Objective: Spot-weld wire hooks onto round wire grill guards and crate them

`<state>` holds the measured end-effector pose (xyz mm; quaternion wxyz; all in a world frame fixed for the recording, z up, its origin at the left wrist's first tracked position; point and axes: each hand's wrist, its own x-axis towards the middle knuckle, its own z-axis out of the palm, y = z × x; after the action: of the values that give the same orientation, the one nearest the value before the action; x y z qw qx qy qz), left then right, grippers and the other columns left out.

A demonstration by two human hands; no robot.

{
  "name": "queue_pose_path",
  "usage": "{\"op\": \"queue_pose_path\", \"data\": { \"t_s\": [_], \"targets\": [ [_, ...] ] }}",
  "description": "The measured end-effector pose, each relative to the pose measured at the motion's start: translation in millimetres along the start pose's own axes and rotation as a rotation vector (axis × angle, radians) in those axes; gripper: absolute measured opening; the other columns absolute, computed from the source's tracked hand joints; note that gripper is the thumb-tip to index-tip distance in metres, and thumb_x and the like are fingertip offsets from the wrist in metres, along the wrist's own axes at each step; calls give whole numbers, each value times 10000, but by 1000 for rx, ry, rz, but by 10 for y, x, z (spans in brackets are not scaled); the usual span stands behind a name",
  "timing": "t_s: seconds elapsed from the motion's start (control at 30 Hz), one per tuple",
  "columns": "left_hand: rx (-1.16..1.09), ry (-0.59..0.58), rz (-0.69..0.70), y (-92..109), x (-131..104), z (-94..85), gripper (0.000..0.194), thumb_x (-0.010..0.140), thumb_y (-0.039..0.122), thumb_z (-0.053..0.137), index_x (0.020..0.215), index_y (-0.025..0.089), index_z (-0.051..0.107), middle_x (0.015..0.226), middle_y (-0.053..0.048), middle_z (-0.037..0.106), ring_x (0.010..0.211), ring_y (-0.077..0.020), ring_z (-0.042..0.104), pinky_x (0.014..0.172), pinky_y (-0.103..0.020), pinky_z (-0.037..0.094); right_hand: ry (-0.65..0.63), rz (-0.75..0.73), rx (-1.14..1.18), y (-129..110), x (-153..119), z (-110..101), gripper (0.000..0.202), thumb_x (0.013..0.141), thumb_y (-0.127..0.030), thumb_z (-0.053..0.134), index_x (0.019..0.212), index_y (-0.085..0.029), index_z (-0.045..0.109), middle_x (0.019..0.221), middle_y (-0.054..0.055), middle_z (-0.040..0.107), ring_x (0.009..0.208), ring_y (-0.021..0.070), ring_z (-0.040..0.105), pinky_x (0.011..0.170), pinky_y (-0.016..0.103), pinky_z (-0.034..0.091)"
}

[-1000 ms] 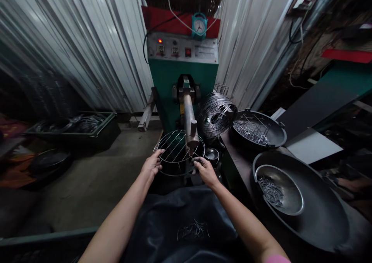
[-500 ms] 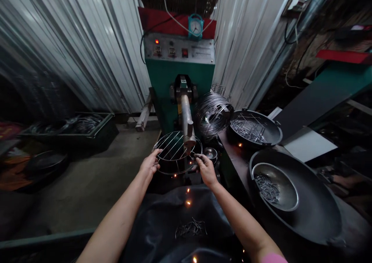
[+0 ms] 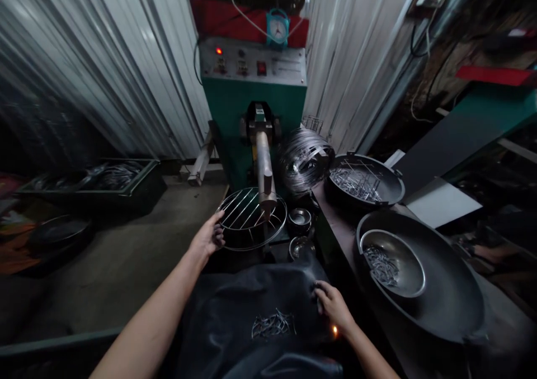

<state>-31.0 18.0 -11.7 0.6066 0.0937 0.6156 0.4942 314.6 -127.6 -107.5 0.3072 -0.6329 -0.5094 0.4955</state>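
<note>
My left hand (image 3: pixel 208 235) is closed on the left rim of a round wire rack (image 3: pixel 247 248), made of an upper and a lower ring with parallel bars across the top. The rack's right part lies under the electrode arm (image 3: pixel 264 169) of a spot welder, whose tip reaches down inside the ring. Away from the rack, my right hand (image 3: pixel 332 305) hovers at the right edge of the dark apron (image 3: pixel 235 306), fingers loosely bent and apart, with nothing visible in them. A small pile of short bent wires (image 3: pixel 273 324) lies on the apron, left of that hand.
Behind the arm stands the green welder body (image 3: pixel 235 94) with a lit red lamp. To the right are a wire coil (image 3: pixel 306 161), a pan of wire parts (image 3: pixel 356 183) and a large pan (image 3: pixel 453 289) holding a bowl (image 3: pixel 413 273) of wires. A metal bin (image 3: pixel 138 186) stands left.
My right hand has let go of the rack's right side and moved down and right to the apron edge. My left hand keeps its hold. Most of the sparks have gone.
</note>
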Motion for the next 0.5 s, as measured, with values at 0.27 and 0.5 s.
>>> {"op": "queue_pose_path", "data": {
  "t_s": [0.27,0.5],
  "targets": [
    [219,-30,-124,243,26,-87,179,609,240,658,654,152,508,514,-3,519,392,-124,483,368,-258,434,-125,-24,-51,-20,10,-37,273,759,-245,457,987,-184,592,773,28,663,553,119,578,553,243,455],
    [94,-19,-23,85,-73,-30,161,587,147,620,626,159,465,464,41,466,346,-80,409,320,-187,339,-15,145,163,9,56,14,118,680,-189,459,791,-201,420,571,-67,589,352,58,433,373,172,312]
  ]
}}
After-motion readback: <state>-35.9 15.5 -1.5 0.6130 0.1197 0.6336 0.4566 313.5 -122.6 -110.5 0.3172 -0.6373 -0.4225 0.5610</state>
